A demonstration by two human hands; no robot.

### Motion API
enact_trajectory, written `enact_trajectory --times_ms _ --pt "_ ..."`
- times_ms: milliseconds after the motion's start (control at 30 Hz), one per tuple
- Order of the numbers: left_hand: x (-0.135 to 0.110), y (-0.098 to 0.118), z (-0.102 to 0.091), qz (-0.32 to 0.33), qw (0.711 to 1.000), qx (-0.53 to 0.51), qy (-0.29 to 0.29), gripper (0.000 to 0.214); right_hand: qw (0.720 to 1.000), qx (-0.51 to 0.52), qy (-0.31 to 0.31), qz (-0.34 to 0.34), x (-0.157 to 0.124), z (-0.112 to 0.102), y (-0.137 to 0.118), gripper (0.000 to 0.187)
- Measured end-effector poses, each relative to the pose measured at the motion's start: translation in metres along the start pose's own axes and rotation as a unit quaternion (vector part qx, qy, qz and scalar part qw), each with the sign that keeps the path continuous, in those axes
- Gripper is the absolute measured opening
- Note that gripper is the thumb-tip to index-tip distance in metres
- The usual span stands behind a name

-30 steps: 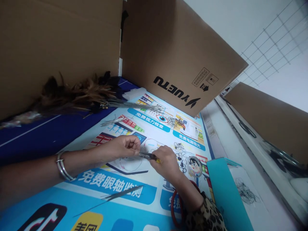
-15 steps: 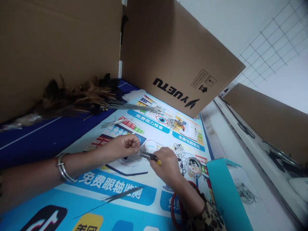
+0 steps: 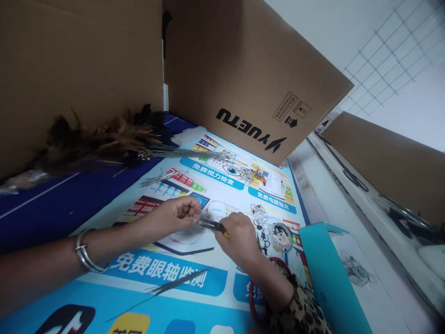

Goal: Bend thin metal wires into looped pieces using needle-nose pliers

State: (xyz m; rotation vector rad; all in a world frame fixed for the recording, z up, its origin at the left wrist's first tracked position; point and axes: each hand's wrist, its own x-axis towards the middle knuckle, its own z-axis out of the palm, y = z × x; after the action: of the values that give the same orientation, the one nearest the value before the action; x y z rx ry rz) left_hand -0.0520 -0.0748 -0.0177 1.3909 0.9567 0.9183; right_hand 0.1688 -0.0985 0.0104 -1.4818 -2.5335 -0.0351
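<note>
My right hand (image 3: 239, 237) is wrapped round pliers (image 3: 210, 224) with metal jaws and a yellow-marked grip. The jaws point left and reach the fingertips of my left hand (image 3: 185, 213). That hand is closed in a pinch; what lies between thumb and finger is too thin to make out. Beneath both hands is a printed blue and white sheet (image 3: 146, 290). Thin straight wires (image 3: 177, 280) rest on it in front of my left hand. Small dark wire loops (image 3: 263, 234) are scattered just beyond my right hand. A red handle (image 3: 253, 304) shows partly under my right forearm.
Brown feathers (image 3: 114, 137) and a bundle of wire stems (image 3: 187, 152) lie at the back left. Cardboard walls (image 3: 215, 69) stand behind. On the right is a teal box (image 3: 327, 273), with tangled wire (image 3: 356, 269) beside it.
The view has shifted slightly. Both hands keep nearly the same pose, with the plier jaws still at my left fingertips. Nothing has visibly been let go.
</note>
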Motion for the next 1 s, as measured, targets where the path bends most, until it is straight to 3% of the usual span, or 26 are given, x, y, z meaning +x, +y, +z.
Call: enact_trajectory --times_ms 567,1000 --pt "-0.003 0.002 -0.005 -0.071 0.992 -0.093 -0.055 0.023 0.988 -0.02 0.149 -0.046 -0.004 0.016 0.005 0.007" --pt "-0.001 -0.004 -0.006 -0.066 0.988 -0.12 -0.073 0.023 0.989 0.014 0.141 -0.047 -0.003 0.017 0.005 0.006"
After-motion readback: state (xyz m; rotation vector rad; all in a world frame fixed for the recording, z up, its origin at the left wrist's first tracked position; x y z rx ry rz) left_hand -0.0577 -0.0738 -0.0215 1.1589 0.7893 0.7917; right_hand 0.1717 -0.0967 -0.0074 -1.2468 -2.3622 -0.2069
